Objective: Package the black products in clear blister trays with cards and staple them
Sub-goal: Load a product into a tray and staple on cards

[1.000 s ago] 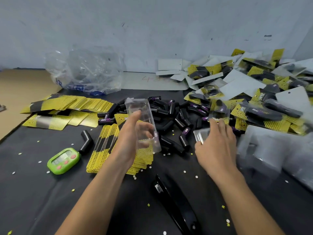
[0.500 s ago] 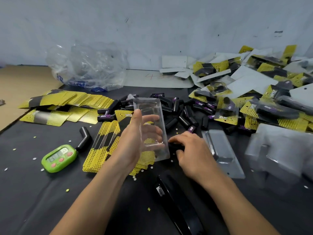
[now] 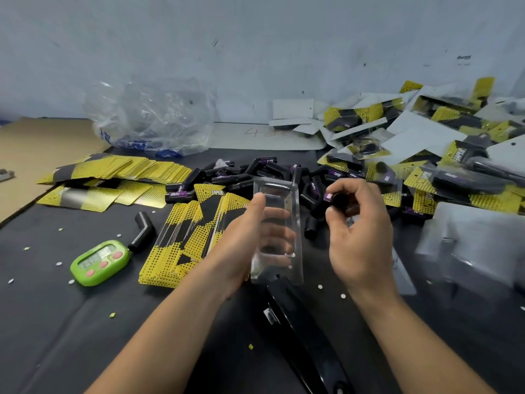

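One black product is up off the table, pinched between the thumb and fingertips of the right hand, with its purple label end poking out to the left. The fingers curl round it, so most of the body is hidden and I can't really tell how it's angled. At its 9 o'clock is the clear blister tray, gripped by the left hand: thumb on the front near the top left edge, the other fingers wrapped behind and showing through the plastic. Product and tray are near each other but apart.

Behind both, around 12 o'clock, sits the loose pile of black products. A fanned stack of yellow cards lies at the tray's 9 o'clock, with a green timer further out at 8. The black stapler lies at 6 o'clock, its nose just under the tray's bottom edge. Finished packs are heaped at 2 o'clock, empty trays at 3.
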